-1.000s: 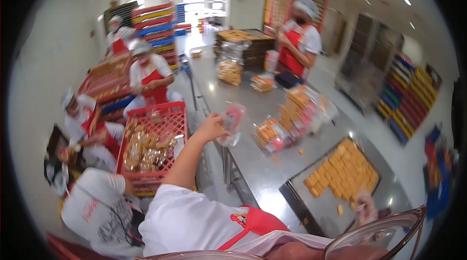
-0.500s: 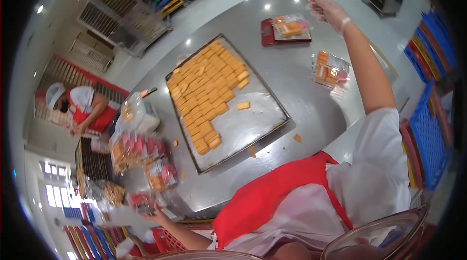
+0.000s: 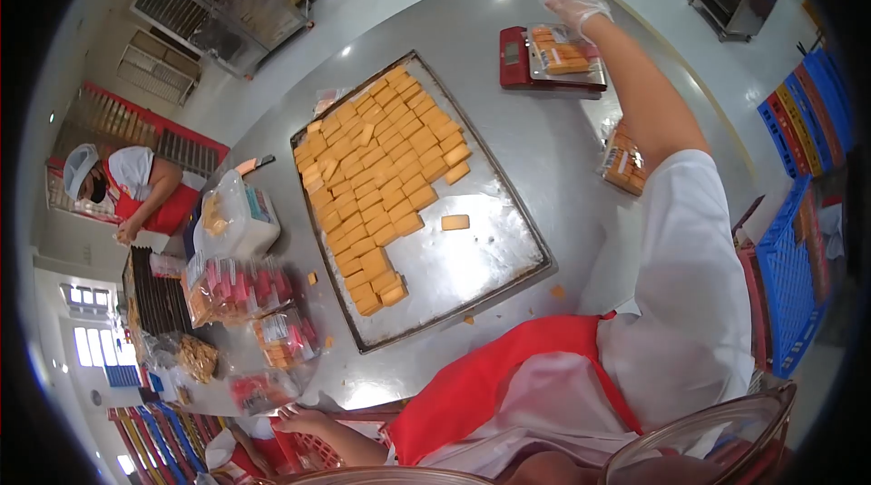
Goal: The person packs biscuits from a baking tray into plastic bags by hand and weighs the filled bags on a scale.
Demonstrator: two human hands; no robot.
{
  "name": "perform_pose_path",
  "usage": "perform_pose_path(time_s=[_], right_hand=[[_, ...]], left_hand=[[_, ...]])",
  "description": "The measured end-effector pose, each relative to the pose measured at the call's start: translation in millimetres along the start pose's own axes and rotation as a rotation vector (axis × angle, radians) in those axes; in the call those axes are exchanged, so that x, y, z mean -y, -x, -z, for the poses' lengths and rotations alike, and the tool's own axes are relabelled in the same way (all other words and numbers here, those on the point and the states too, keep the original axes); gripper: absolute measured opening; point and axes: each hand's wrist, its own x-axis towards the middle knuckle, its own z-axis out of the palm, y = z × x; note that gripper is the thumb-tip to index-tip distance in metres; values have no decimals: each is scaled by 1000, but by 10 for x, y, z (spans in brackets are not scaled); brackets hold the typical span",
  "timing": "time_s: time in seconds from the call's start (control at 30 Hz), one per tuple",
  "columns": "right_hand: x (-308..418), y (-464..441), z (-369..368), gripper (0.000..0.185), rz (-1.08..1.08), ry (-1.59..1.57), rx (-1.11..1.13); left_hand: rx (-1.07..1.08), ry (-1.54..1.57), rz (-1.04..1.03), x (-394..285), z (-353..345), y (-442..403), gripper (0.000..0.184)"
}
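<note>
My gloved right hand [image 3: 579, 13] is at the far end of the steel table, its fingers stretched out at the upper edge of a clear bag of cookie bars [image 3: 561, 51]. That bag rests on a red digital scale [image 3: 513, 66]. Whether the fingertips touch the bag, I cannot tell. Low on the left, my left hand [image 3: 304, 419] has its fingers apart beside a reddish clear pack [image 3: 263, 390] at the table edge. Between my arms lies a metal baking tray [image 3: 494, 281] with rows of golden rectangular bars [image 3: 386, 158] and one bar [image 3: 455, 222] lying apart.
Another bagged pack [image 3: 624, 161] lies under my right forearm. Pink-labelled packs [image 3: 240, 285] and a white tub [image 3: 249, 222] crowd the table's left side. Crumbs dot the steel table [image 3: 435, 31]. A co-worker [image 3: 136, 186] stands at left; blue crates [image 3: 789, 276] are at right.
My right hand has come down and left toward the bag on the scale. My left hand has drawn back slightly from the reddish pack. The whole view has shifted a little.
</note>
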Motion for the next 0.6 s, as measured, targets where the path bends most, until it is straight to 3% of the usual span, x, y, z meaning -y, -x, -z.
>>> perform_pose_path(time_s=[0.07, 0.17, 0.27, 0.33, 0.47, 0.6], right_hand=[[346, 25, -65, 57, -15, 43, 50], [715, -23, -93, 57, -137, 6, 437], [870, 20, -286, 58, -20, 207, 212], [842, -124, -456, 57, 7, 257, 309], [940, -4, -441, 56, 189, 398, 441], [940, 379, -463, 60, 375, 439, 427]], left_hand=[[-11, -84, -42, -81, -90, 117, 69], [88, -134, -105, -58, -85, 133, 65], [95, -150, -99, -246, -322, 404, 61], [22, -138, -61, -402, -498, 603, 60], [71, -148, -103, -109, -174, 231, 57], [60, -209, -168, -123, -219, 285, 58]])
